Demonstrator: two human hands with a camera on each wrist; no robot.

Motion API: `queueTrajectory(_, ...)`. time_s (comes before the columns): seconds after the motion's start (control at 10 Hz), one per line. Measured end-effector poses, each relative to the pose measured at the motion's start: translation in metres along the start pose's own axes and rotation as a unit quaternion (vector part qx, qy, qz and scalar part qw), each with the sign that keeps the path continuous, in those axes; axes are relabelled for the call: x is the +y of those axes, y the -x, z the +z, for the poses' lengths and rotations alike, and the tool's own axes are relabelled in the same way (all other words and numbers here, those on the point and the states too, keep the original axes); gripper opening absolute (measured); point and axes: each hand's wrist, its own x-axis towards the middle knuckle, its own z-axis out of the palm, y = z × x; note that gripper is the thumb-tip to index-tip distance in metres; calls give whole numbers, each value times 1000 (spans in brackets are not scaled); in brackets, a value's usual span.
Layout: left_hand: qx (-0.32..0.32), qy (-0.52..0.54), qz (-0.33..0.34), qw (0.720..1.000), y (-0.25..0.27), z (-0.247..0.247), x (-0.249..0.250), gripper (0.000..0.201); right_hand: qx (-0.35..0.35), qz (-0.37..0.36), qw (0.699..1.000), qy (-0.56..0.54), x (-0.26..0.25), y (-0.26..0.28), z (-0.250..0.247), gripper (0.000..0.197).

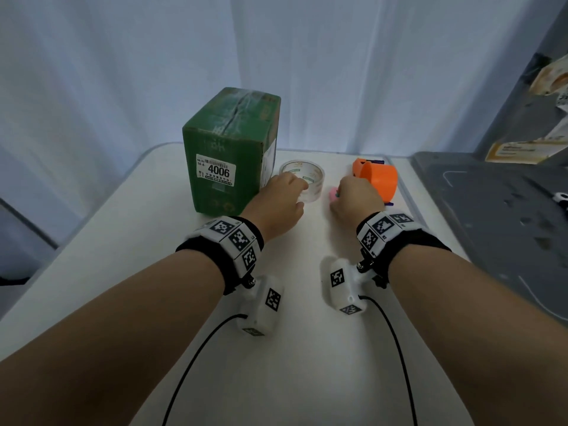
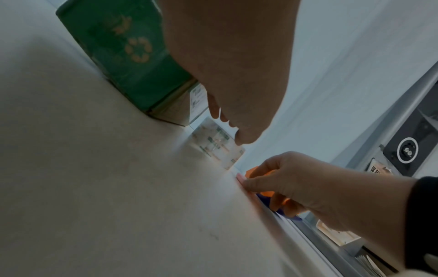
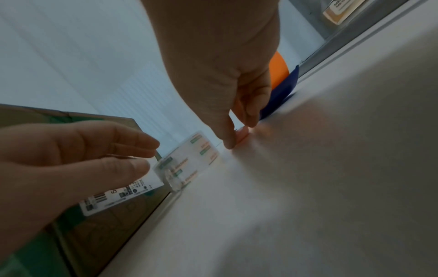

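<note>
The left hand (image 1: 278,201) hangs loose-fingered over the roll of clear tape (image 1: 314,179), which lies flat on the table (image 1: 292,333) just beside the green box (image 1: 224,155); whether the fingers touch it I cannot tell. The right hand (image 1: 353,198) pinches a small pink thing (image 1: 332,192) against the tabletop, close to the orange tape holder (image 1: 379,179). A glancing grab could shove the light roll away. The fingertip pinch could slip. One roll, one box, one holder, one pink thing.
</note>
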Motion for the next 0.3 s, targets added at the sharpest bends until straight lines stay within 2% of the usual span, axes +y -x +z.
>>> queueTrajectory(0.2,1,-13,9,1000,10,-11,7,41,0,-6,1000,-24,4,22,-16,29)
queueTrajectory(0.3,24,-19,10,999,18,-20,11,41,8,-9,999,-43,5,39,-35,30)
